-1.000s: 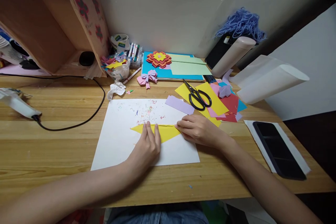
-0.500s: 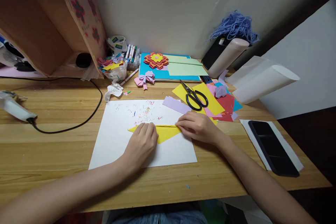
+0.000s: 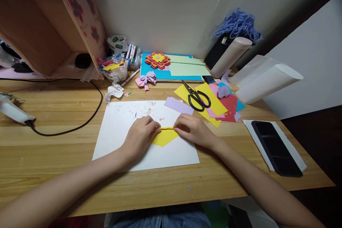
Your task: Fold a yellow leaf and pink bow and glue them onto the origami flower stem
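Bare forearms (image 3: 88,178) on show, slim bare fingers (image 3: 183,124) too, and it's creased blue denim (image 3: 176,219) across the lap!

Left grip (image 3: 141,136), right grip (image 3: 194,131) pinch rolled edge of yellow paper (image 3: 165,138); white sheet (image 3: 113,130) beneath; scissors (image 3: 196,94) beyond.

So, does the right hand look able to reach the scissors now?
Probably yes: the scissors lie uncovered on yellow paper beyond the right hand, though it pinches the part-rolled yellow sheet.

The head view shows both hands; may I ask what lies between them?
In the head view, yellow paper with a rolled-looking far edge lies between the left hand and the right hand, over the white sheet.
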A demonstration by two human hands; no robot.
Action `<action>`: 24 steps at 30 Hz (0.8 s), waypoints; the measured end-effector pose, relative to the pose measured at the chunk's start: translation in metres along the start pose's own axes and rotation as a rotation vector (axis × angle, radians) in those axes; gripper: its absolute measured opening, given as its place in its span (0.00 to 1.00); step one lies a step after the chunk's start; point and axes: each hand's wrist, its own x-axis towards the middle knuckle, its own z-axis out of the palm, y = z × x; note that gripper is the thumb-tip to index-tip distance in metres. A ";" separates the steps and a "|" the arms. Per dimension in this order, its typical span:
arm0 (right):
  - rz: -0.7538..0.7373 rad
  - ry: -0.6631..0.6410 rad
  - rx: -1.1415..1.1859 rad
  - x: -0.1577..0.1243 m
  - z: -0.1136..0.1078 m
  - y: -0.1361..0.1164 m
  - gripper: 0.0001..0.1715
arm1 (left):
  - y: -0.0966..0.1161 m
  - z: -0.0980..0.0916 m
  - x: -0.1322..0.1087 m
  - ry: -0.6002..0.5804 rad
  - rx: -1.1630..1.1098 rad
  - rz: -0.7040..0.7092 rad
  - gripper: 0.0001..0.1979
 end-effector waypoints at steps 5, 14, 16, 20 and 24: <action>0.037 -0.027 -0.003 0.001 -0.001 -0.003 0.03 | 0.000 -0.001 0.002 -0.014 -0.185 -0.068 0.05; 0.140 -0.114 -0.092 0.003 -0.001 -0.006 0.05 | 0.001 -0.001 0.004 -0.057 -0.239 -0.131 0.03; 0.171 -0.107 -0.085 0.003 0.000 -0.007 0.05 | 0.001 -0.001 0.004 -0.054 -0.238 -0.133 0.03; 0.287 -0.076 -0.040 0.003 0.002 -0.010 0.06 | 0.002 -0.001 0.006 -0.056 -0.233 -0.146 0.04; 0.470 -0.067 0.008 0.004 0.000 -0.009 0.07 | 0.002 -0.002 0.007 -0.056 -0.231 -0.164 0.04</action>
